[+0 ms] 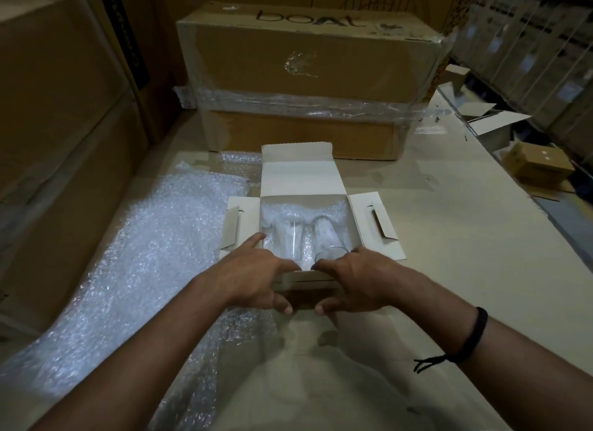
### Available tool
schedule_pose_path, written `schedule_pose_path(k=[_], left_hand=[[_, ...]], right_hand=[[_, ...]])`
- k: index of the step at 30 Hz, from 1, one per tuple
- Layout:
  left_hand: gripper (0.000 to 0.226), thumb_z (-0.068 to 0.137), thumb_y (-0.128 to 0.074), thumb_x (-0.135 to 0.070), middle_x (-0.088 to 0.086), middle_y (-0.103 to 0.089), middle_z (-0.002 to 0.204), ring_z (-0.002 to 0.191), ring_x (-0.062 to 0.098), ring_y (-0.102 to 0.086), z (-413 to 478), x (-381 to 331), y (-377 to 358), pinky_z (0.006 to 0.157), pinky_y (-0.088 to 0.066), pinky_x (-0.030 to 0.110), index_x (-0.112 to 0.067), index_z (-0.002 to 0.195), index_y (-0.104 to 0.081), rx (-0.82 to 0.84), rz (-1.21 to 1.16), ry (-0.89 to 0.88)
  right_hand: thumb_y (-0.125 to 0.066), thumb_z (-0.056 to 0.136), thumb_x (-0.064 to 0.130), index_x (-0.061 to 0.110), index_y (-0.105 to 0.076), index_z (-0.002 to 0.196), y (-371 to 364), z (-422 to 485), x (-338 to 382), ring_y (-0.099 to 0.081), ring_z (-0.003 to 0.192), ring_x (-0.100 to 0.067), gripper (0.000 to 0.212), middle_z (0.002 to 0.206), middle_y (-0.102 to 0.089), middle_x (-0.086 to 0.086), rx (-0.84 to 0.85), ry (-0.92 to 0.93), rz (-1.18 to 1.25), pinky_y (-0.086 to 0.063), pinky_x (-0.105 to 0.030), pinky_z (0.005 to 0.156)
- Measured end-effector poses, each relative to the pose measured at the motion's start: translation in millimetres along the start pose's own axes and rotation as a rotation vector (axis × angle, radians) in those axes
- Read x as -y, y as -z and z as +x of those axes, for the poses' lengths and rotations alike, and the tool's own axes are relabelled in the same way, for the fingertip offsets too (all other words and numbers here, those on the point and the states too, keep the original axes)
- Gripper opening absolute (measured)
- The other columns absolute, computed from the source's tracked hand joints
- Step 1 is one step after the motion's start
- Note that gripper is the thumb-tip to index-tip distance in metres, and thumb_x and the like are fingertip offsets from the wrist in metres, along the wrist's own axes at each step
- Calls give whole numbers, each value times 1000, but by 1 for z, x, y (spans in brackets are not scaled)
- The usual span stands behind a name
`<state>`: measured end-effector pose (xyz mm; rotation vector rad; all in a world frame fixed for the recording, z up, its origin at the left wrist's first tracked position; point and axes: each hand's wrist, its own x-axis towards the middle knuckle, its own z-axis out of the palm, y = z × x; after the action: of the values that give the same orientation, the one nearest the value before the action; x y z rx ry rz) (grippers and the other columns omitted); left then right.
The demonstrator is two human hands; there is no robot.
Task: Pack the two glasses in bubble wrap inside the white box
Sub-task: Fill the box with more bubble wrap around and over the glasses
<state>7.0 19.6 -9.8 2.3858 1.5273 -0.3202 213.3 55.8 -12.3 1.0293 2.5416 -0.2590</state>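
Now your left hand (256, 278) and right hand (357, 278) are both pinching the near wall of the white box (375, 225), fingers lying over its edge and thumbs tucking beneath. Inside, the left glass (290, 238) and right glass (327, 241) are lying side by side on bubble wrap (271, 220). The box is sitting open on the table (449, 238), beside a loose bubble sheet (154, 254).
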Motion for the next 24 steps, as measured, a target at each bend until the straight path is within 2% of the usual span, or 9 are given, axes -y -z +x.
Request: schedule_pose_path(k=[4,8,10,12,14,18,20,24], left_hand=[[72,74,-61,-73,-5,-58,135,141,16,-31,-3,10,0,120,0,40,-42,137,-46,-85,-50,59],[76,73,-53,-80,-4,-64,122,130,14,-46,-2,3,-9,118,9,49,-32,131,-49,4,98,28],[74,74,-51,-81,-4,-66,115,124,14,-51,1,-1,-9,118,11,51,-30,127,-50,13,126,27],[71,74,-53,-79,-4,-66,116,126,13,-50,-1,-2,-7,118,12,49,-31,126,-52,-6,81,42],[70,75,-54,-78,-4,-64,125,133,12,-43,-5,1,-4,118,13,46,-35,130,-53,-76,42,54],[77,74,-42,-85,-6,-61,132,143,10,-28,-17,7,-4,115,17,55,-38,134,-51,-212,168,96],[80,72,-39,-88,-2,-59,135,146,13,-20,-19,3,-6,112,18,58,-37,133,-52,-172,202,135],[86,71,-38,-89,10,-47,146,149,19,-10,-14,-6,-8,111,20,59,-35,137,-49,-88,230,176]], right_hand=[[-45,79,80,31,-47,131,4,-6,-11,-59,105,-26,72,111,-67,-2,-30,-5,-4,-46,-36,91],[-39,80,81,22,-45,119,1,-5,-8,-61,97,-25,71,100,-69,-6,-11,8,-136,-36,-37,103],[-41,82,80,22,-44,114,2,-3,-6,-61,96,-26,67,98,-68,-8,15,-3,-125,-36,-38,104],[-41,82,79,22,-47,119,5,-5,-7,-59,103,-26,67,102,-68,-7,21,-15,-106,-34,-36,104],[-37,82,81,24,-48,127,7,-9,-11,-58,113,-24,74,110,-68,-5,-21,-13,-156,-25,-38,113],[-20,77,87,22,-45,136,5,-22,-25,-40,138,-18,91,129,-62,-6,-74,-61,-263,-2,-50,119],[-20,78,87,21,-48,135,2,-23,-24,-33,141,-19,92,128,-62,-8,-50,-64,-282,4,-53,119],[-21,76,88,17,-51,131,-1,-15,-16,-36,139,-22,95,124,-63,-12,-3,-69,-249,8,-55,118]])
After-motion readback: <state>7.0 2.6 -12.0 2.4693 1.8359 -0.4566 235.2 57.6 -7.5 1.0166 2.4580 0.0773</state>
